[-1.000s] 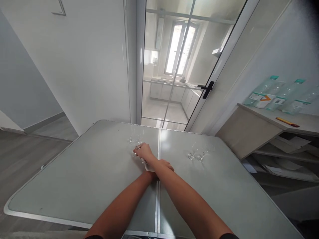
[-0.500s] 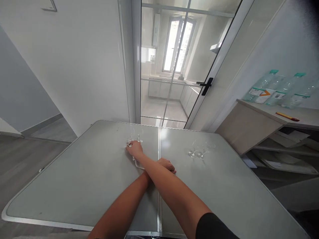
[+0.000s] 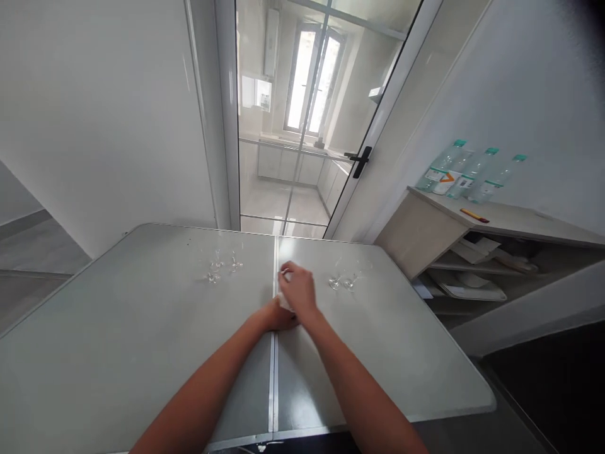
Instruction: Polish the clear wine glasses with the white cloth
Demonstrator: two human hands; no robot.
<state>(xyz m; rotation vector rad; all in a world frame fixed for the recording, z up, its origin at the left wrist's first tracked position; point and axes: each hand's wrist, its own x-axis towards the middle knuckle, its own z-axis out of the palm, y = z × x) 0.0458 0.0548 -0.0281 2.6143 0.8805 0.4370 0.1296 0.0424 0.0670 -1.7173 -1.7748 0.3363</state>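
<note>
My left hand (image 3: 282, 317) is closed near the table's centre seam, its fingers largely hidden behind the other hand. A small pale object (image 3: 285, 302) shows between the two hands; its kind cannot be made out. Just above and to its right, my right hand (image 3: 300, 290) has curled fingers, and whatever they hold is hidden. Upside-down-looking clear stemmed glasses stand on both sides: a group on the left with one glass (image 3: 213, 275) nearest me and another glass (image 3: 236, 263) behind it, and on the right a glass (image 3: 334, 283) beside a second glass (image 3: 349, 284).
The grey table (image 3: 155, 334) has a metal seam down its middle. Behind it is a glazed door with a black handle (image 3: 362, 162). At the right, plastic bottles (image 3: 477, 173) and a yellow-and-red stick (image 3: 474, 215) rest on a wooden shelf unit (image 3: 515, 221).
My right hand has moved from the left group of glasses to the centre, so my arms are no longer crossed. My left hand has shifted slightly, and the view has turned right.
</note>
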